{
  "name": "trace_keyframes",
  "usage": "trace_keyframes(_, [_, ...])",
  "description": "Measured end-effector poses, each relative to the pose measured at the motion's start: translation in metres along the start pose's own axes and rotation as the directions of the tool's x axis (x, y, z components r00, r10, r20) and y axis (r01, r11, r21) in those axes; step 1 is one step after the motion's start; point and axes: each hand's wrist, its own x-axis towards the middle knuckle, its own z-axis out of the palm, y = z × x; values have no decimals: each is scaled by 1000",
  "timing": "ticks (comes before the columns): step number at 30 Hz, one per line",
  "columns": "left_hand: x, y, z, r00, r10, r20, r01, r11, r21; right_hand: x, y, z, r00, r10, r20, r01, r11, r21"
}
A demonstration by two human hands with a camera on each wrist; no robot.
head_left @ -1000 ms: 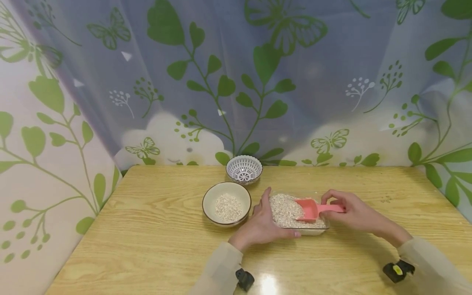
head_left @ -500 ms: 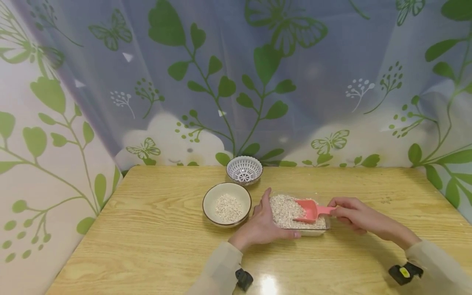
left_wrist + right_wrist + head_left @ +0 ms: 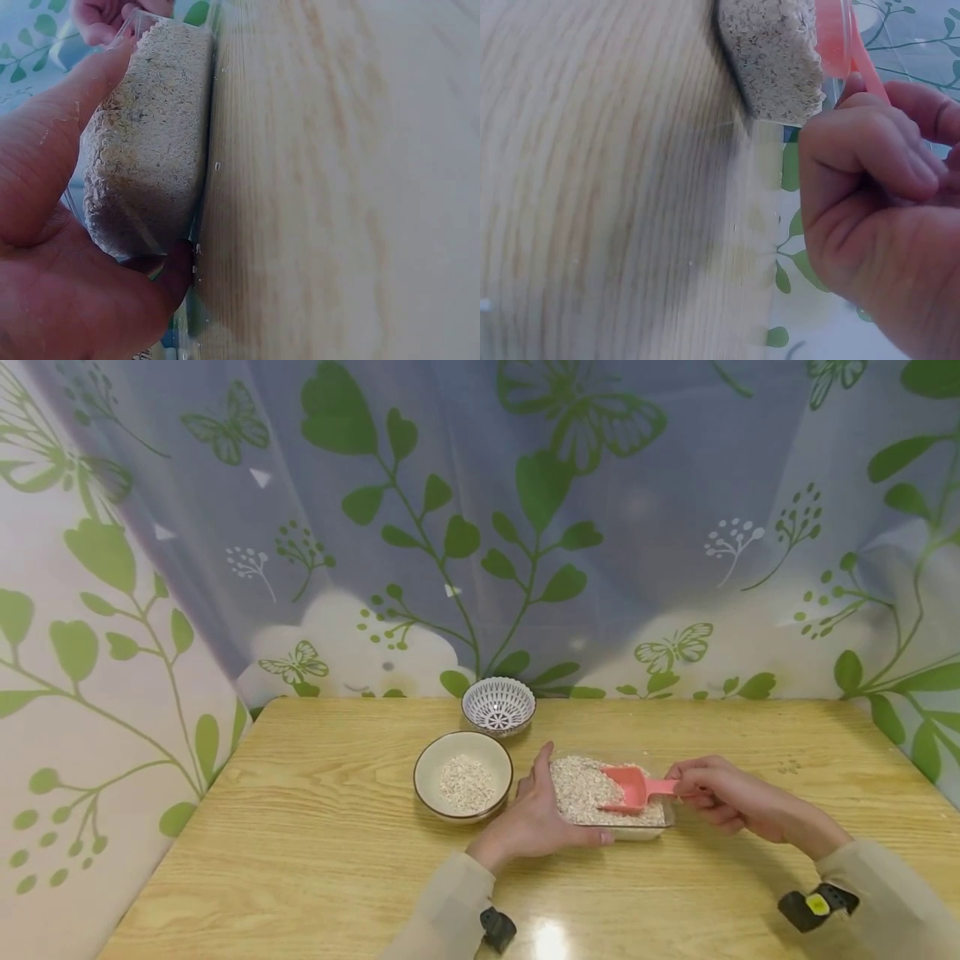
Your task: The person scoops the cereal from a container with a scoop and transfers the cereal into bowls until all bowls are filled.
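A clear rectangular container (image 3: 647, 832) full of rolled oats (image 3: 583, 783) stands on the table. My left hand (image 3: 534, 818) grips its left end, thumb along the near side and fingers at the far side. In the left wrist view the thumb (image 3: 64, 120) lies along the container's wall. A pink scoop (image 3: 632, 790) rests in the oats with its handle pointing right. My right hand (image 3: 738, 795) pinches the handle's end between thumb and fingers, just past the container's right end. The right wrist view shows the other fingers (image 3: 877, 146) curled in.
Left of the container stands a cream bowl (image 3: 429, 777) with a brown rim and some oats (image 3: 467, 783) in it. A smaller patterned bowl (image 3: 498, 708) sits behind it near the wooden table's (image 3: 315, 860) back edge. A printed curtain (image 3: 660, 543) hangs behind.
My right hand has slid back to the right along the scoop's handle, now holding it by the end. The scoop and the left hand stay nearly in place.
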Motion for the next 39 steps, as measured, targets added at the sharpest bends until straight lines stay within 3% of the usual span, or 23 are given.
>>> trace_keyframes(8, [0,0,0,1000,-3,-1,3,1000,-1,-2,10,0,998,-53,32,51,997,51])
trace_keyframes(13, [0,0,0,1000,3,1,-3,1000,1,-2,21,-5,980,-130,148,100,975,197])
trace_keyframes(16, [0,0,0,1000,4,1,-4,1000,3,-2,28,-10,937,-243,252,147,926,349])
trace_keyframes(19, [-1,0,-1,1000,7,7,-7,1000,0,0,33,-14,875,-362,321,177,857,485])
trace_keyframes(23, [-2,2,-3,1000,18,15,-18,1000,-4,2,38,-15,808,-471,354,185,774,606])
trace_keyframes(28, [-5,6,-6,999,39,16,-39,999,14,4,39,-12,754,-558,347,174,679,714])
trace_keyframes(33, [-9,13,-10,998,68,-4,-68,996,60,6,36,-10,756,-576,311,156,620,769])
trace_keyframes(39, [-19,23,-26,993,115,0,-114,988,100,6,31,-8,776,-569,272,203,633,747])
